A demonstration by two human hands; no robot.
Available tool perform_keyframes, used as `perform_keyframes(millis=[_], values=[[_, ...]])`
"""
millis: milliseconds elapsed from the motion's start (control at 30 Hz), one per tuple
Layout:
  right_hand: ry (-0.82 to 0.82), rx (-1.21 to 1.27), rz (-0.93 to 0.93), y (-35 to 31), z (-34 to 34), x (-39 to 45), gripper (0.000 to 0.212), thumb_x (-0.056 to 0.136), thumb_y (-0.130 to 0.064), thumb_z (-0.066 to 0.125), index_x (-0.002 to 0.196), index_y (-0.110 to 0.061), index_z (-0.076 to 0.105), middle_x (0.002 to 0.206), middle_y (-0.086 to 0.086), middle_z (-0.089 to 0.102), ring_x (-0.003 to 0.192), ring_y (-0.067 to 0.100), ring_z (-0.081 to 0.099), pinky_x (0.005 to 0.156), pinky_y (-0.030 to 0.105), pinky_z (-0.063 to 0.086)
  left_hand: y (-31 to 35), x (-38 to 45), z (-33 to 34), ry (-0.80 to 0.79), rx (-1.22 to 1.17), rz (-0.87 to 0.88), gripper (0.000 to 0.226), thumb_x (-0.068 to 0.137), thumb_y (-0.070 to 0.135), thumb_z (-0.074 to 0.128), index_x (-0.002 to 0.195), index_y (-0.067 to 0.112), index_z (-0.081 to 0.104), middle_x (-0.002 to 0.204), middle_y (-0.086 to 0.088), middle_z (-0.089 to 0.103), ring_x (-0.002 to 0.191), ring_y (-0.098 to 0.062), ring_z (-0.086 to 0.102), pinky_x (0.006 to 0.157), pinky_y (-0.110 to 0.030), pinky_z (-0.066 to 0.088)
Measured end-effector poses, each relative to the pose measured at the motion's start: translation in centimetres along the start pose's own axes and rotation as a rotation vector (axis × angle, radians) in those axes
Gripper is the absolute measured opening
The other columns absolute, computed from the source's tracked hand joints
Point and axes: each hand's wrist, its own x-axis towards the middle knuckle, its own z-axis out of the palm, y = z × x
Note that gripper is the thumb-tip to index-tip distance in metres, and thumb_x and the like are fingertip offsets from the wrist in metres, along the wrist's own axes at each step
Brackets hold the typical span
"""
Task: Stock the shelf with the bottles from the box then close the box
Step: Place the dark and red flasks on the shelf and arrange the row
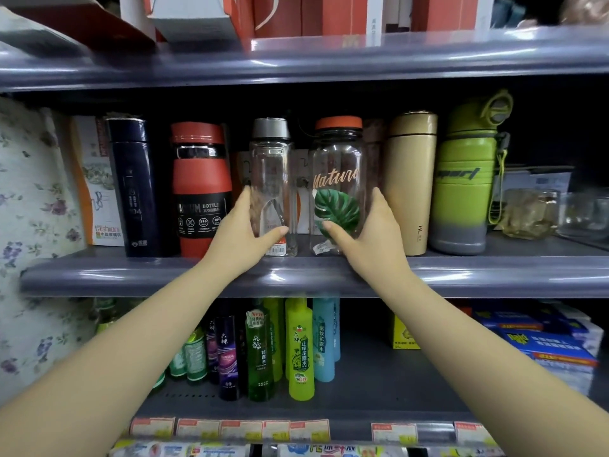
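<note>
On the middle grey shelf (296, 275), my left hand (244, 229) is wrapped around the lower part of a slim clear bottle with a grey cap (271, 166). My right hand (365, 232) grips a wider clear bottle with an orange lid, "Nature" lettering and a green leaf print (336, 166). Both bottles stand upright on the shelf, side by side near its front edge. The box is out of view.
In the same row stand a navy flask (131, 179), a red flask (201, 179), a gold flask (410, 179) and a green sport bottle (464, 179). Glass cups (530, 212) sit far right. Green and purple bottles (263, 351) fill the shelf below, and cartons (329, 14) the one above.
</note>
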Motion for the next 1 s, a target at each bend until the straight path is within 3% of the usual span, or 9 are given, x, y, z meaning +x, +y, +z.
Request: perform_keyframes(millis=[67,167,300,433,533,633,733,900,1000], values=[[0.017,0.003,-0.043,-0.1,-1.2,-0.8,0.089,0.080,-0.041,0.071,0.148,-0.009,0.024,0.151,0.005,0.035,0.139,0.019,0.034,0.114,0.032,0.030,0.1,-0.2,0.0,0.024,-0.007,0.005,0.111,0.062,0.073,0.068,0.150,0.028,0.018,0.156,0.006,0.031,0.143,-0.012,0.032,0.116,-0.043,0.031],[0.072,0.025,-0.109,0.0,-3.3,-1.9,0.074,0.082,-0.035,0.071,0.142,-0.010,0.035,0.143,0.003,0.046,0.132,0.015,0.042,0.110,0.029,0.036,1.8,-1.8,0.0,0.194,0.001,0.044,0.094,0.080,0.045,0.071,0.152,0.020,0.015,0.159,0.001,0.023,0.145,-0.014,0.025,0.119,-0.040,0.026],[0.186,0.058,-0.164,1.9,-6.7,-2.1,0.052,0.084,-0.026,0.070,0.128,-0.009,0.047,0.125,0.001,0.055,0.118,0.014,0.053,0.102,0.031,0.046,6.7,-5.0,0.7,0.406,-0.097,0.329,0.057,0.090,0.017,0.063,0.141,0.017,0.039,0.144,0.005,0.043,0.135,-0.003,0.038,0.115,-0.026,0.031],[0.351,-0.044,-0.157,4.2,-9.9,-0.8,0.050,0.085,-0.022,0.068,0.127,-0.006,0.047,0.123,0.006,0.052,0.118,0.016,0.050,0.102,0.029,0.044,12.9,-5.2,4.1,0.115,-0.363,0.379,0.055,0.089,0.008,0.064,0.139,0.016,0.042,0.141,0.006,0.049,0.131,0.001,0.044,0.111,-0.021,0.036],[0.445,-0.107,-0.078,5.8,-11.5,0.4,0.060,0.083,-0.026,0.070,0.131,-0.003,0.042,0.127,0.012,0.046,0.122,0.021,0.044,0.101,0.021,0.034,15.8,-4.0,7.9,-0.064,-0.344,0.311,0.072,0.088,0.020,0.066,0.148,0.019,0.026,0.154,0.006,0.032,0.141,-0.004,0.030,0.117,-0.028,0.027],[0.379,-0.146,0.117,7.1,-12.3,1.6,0.082,0.079,-0.037,0.073,0.139,-0.001,0.031,0.140,0.015,0.036,0.133,0.026,0.033,0.104,0.025,0.027,16.8,-2.5,10.9,-0.116,-0.174,0.245,0.091,0.089,0.033,0.064,0.153,0.018,0.001,0.163,0.001,0.002,0.149,-0.011,0.003,0.118,-0.026,0.006],[0.258,-0.077,0.301,8.0,-12.7,3.1,0.110,0.070,-0.048,0.078,0.147,-0.003,0.013,0.150,0.018,0.022,0.139,0.030,0.025,0.111,0.037,0.027,17.2,-1.0,13.2,-0.110,-0.124,0.109,0.105,0.087,0.040,0.065,0.151,0.013,-0.014,0.161,-0.007,-0.015,0.149,-0.019,-0.010,0.118,-0.033,-0.001],[0.095,0.113,0.392,9.1,-12.3,5.3,0.139,0.043,-0.061,0.085,0.145,-0.016,0.002,0.149,0.012,0.030,0.134,0.029,0.036,0.111,0.045,0.034,16.4,1.0,14.6,-0.048,-0.163,0.007,0.112,0.082,0.037,0.071,0.150,0.006,-0.012,0.160,-0.014,0.005,0.148,-0.027,0.011,0.118,-0.036,0.014],[0.114,0.077,0.360,10.1,-12.4,5.8,0.115,0.054,-0.051,0.086,0.137,-0.009,0.019,0.133,0.010,0.047,0.120,0.025,0.050,0.101,0.043,0.045,16.0,1.5,15.0,-0.070,-0.147,0.007,0.112,0.081,0.036,0.074,0.149,0.003,-0.008,0.157,-0.018,0.014,0.144,-0.029,0.022,0.114,-0.033,0.022]])
